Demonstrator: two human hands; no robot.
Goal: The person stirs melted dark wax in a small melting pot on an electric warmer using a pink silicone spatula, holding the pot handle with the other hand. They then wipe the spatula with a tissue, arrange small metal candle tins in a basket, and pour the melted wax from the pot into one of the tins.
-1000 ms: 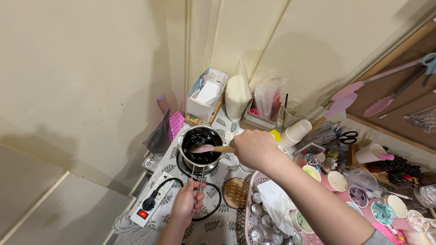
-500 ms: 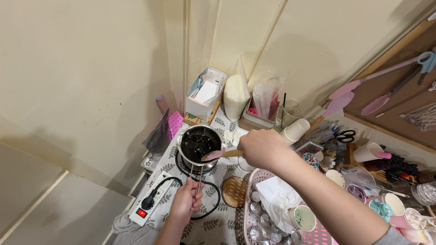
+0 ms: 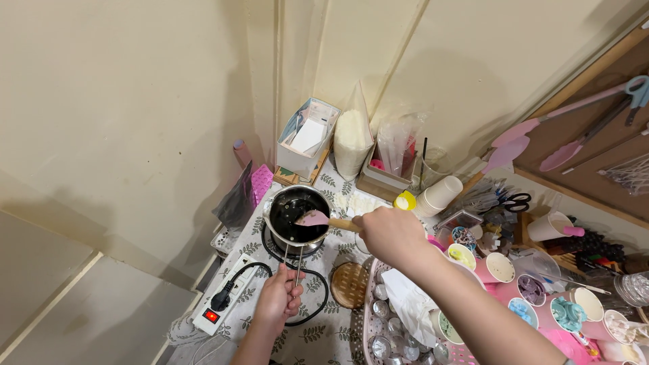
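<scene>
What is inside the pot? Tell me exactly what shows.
Inside the pot lies a dark, glossy content, with the pink head of the spatula over it, held by the right hand. The left hand grips the handle. The pot bottom is covered.

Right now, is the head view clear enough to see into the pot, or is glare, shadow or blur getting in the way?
Head view: sharp, no motion blur on the right hand or left hand. The pot interior reads dark, with small glints on its rim; the pink spatula stands out clearly. Soft shadows fall on the wall at left. Wide-angle lens bends the wall lines near the edges.
</scene>
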